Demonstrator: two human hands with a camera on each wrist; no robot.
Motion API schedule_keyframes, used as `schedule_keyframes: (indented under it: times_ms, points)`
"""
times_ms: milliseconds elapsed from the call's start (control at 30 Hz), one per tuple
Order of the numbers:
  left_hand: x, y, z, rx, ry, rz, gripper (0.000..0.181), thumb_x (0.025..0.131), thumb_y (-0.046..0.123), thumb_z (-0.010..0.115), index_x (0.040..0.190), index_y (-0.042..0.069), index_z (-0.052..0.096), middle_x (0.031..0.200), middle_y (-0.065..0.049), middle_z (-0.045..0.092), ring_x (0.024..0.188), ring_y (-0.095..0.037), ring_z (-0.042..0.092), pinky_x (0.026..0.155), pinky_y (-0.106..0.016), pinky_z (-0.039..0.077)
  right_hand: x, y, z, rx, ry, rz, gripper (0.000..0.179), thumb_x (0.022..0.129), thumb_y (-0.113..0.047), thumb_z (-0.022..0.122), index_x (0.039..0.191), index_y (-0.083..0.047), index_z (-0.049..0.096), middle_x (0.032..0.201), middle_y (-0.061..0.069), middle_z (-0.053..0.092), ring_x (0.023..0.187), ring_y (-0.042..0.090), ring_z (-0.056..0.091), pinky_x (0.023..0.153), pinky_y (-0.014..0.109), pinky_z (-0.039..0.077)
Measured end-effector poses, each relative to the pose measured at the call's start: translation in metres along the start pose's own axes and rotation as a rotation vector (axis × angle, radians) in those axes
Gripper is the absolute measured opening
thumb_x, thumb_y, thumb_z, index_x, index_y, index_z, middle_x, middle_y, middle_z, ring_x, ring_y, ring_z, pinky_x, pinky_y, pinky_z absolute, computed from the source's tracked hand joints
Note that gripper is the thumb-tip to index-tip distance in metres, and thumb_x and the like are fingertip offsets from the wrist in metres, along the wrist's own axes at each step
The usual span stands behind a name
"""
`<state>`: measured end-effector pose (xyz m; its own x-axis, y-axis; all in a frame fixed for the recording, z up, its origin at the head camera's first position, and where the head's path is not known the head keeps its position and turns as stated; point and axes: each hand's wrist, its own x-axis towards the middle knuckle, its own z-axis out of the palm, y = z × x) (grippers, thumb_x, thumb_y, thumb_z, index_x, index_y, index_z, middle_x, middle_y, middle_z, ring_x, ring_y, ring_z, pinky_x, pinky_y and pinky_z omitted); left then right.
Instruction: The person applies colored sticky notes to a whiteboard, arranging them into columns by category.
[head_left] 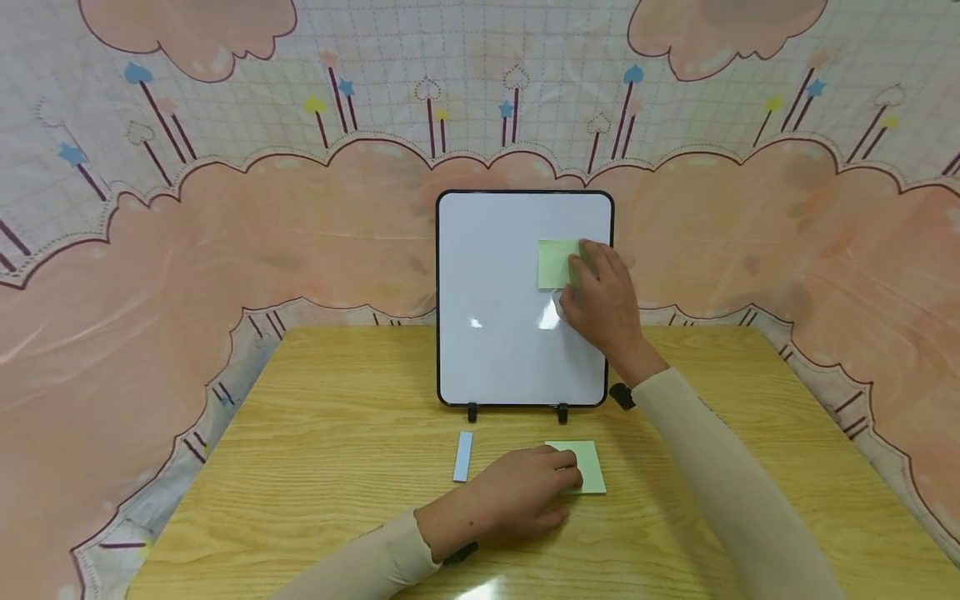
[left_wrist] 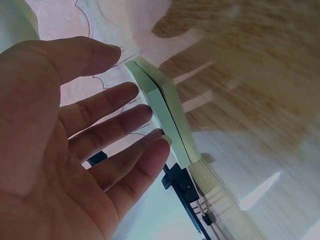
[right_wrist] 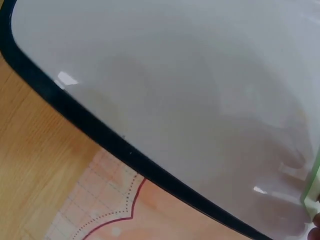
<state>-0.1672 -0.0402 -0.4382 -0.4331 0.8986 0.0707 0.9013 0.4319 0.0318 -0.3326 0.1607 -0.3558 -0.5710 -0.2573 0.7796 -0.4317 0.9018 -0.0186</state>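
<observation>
A pale green sticky note [head_left: 555, 264] lies against the upper right part of a black-framed whiteboard [head_left: 495, 325]. My right hand [head_left: 606, 304] touches the note's right side with loosely bent fingers, and the thumb sits just below its bottom edge. Only the note's edge [right_wrist: 312, 187] and a few fingertips show in the right wrist view. A pad of pale green sticky notes [head_left: 592, 468] lies on the table before the board. My left hand [head_left: 521, 492] reaches over it, with relaxed, spread fingers at the pad [left_wrist: 160, 107] and the thumb apart from it.
Small black feet [head_left: 562, 413] hold the whiteboard upright on the wooden table [head_left: 337, 400]. A narrow bluish-grey strip [head_left: 462, 457] lies left of the pad. A patterned cloth [head_left: 337, 242] hangs behind and at both sides.
</observation>
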Motion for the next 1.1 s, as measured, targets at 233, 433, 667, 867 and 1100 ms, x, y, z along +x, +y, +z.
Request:
schedule_keyframes:
  times_ms: [233,433,667,867,1100]
  points:
    - [0.003,-0.002,0.001,0.042,0.013,0.023,0.022,0.100,0.029,0.070,0.121,0.022,0.072,0.123,0.007,0.065,0.108,-0.009,0.064,0.094,-0.024,0.053,0.000,0.004,0.000,0.000,0.007,-0.007,0.040,0.095,-0.015,0.068,0.129,0.006,0.069,0.149,0.023,0.056,0.139,0.041,0.050,0.121,0.050,0.039]
    - [0.005,-0.004,0.000,0.048,-0.001,0.008,0.025,0.102,0.032,0.069,0.124,0.023,0.072,0.126,0.007,0.065,0.108,-0.009,0.064,0.092,-0.025,0.054,-0.001,0.008,0.001,0.009,0.013,-0.020,0.041,0.095,-0.015,0.068,0.131,0.006,0.068,0.150,0.023,0.056,0.139,0.041,0.050,0.121,0.050,0.039]
    - [0.009,-0.010,-0.006,0.080,0.029,-0.069,0.029,0.102,0.038,0.071,0.127,0.024,0.072,0.129,0.007,0.066,0.114,-0.010,0.064,0.093,-0.028,0.054,-0.001,0.011,0.002,0.031,0.011,-0.038,0.042,0.096,-0.015,0.067,0.132,0.006,0.067,0.150,0.023,0.056,0.139,0.041,0.050,0.121,0.050,0.039]
    - [0.011,-0.020,-0.009,0.088,0.062,-0.117,0.032,0.103,0.041,0.068,0.130,0.023,0.072,0.131,0.006,0.066,0.120,-0.013,0.064,0.099,-0.031,0.053,-0.003,0.013,0.002,0.035,0.017,-0.058,0.042,0.095,-0.013,0.067,0.132,0.007,0.067,0.149,0.024,0.056,0.139,0.041,0.050,0.121,0.050,0.039]
    - [0.011,-0.029,-0.017,0.127,0.142,-0.155,0.034,0.103,0.043,0.067,0.130,0.023,0.070,0.129,0.006,0.067,0.123,-0.015,0.063,0.098,-0.034,0.052,-0.004,0.014,0.001,0.036,0.024,-0.073,0.043,0.095,-0.013,0.066,0.133,0.007,0.067,0.150,0.024,0.055,0.139,0.041,0.049,0.121,0.050,0.040]
